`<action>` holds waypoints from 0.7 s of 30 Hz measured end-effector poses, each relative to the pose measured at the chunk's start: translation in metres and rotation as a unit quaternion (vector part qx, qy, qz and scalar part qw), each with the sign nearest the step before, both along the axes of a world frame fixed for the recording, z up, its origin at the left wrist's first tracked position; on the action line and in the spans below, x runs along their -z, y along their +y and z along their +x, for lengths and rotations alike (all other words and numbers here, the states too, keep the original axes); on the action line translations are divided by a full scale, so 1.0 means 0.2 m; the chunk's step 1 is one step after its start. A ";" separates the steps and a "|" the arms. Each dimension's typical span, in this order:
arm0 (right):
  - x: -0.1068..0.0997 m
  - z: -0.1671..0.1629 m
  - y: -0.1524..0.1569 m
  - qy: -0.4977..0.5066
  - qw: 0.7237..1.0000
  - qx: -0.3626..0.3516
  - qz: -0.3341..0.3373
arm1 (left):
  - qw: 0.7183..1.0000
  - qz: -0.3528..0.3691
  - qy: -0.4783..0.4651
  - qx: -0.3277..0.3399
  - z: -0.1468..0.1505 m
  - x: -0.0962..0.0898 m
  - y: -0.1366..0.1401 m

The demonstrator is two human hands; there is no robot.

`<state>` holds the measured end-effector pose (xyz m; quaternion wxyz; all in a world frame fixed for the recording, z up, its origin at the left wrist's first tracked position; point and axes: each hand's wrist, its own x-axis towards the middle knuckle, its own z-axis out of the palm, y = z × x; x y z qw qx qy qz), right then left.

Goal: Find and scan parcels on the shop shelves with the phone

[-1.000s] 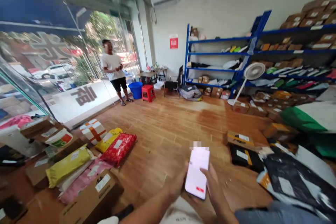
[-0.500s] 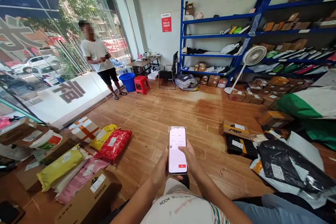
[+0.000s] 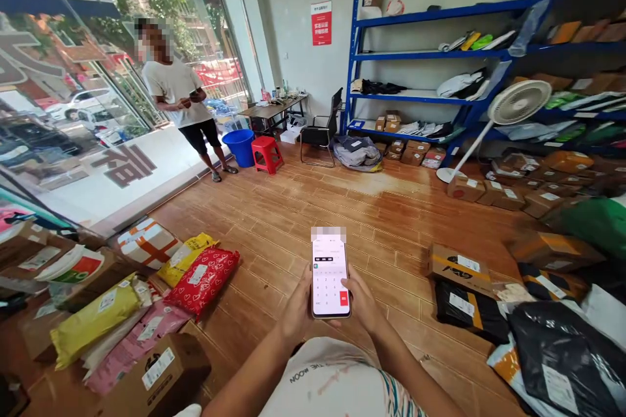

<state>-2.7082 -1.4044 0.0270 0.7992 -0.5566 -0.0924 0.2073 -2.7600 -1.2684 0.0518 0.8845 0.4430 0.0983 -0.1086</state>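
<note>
A smartphone (image 3: 328, 283) is held upright in front of my body, its lit screen facing me. A number keypad fills the lower half of the screen, with a red button at its lower right. My left hand (image 3: 297, 303) grips the phone's left edge. Wrapped round the right edge is my right hand (image 3: 362, 300), its thumb over the right side of the keypad. The fingers behind the phone are mostly hidden.
Parcels lie on the floor at left, among them a red heart-patterned bag (image 3: 204, 279) and a carton (image 3: 156, 371). Black parcels (image 3: 562, 352) lie at right. A person (image 3: 180, 98) stands by the glass. Beyond are a red stool (image 3: 267, 154), a fan (image 3: 518, 103) and blue shelves (image 3: 430, 98).
The phone's screen has changed from a mostly white page to one with a number keypad. My right thumb has shifted to the screen's right edge. The view has turned slightly.
</note>
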 end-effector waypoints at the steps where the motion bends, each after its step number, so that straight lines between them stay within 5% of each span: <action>1: 0.00 0.09 0.05 0.001 1.000 -0.011 -0.002 | 1.000 -0.002 0.005 -0.012 0.07 0.00 0.04; 6: 0.01 0.53 0.38 0.003 0.997 -0.079 -0.005 | 0.996 -0.045 -0.015 -0.081 0.42 0.06 0.34; 11: 0.04 1.04 0.87 -0.007 0.991 -0.131 0.011 | 0.990 -0.064 -0.025 -0.122 0.87 0.11 0.80; 21: -0.04 2.00 1.82 0.006 0.991 -0.137 0.009 | 0.994 -0.017 -0.014 -0.107 1.85 0.00 1.76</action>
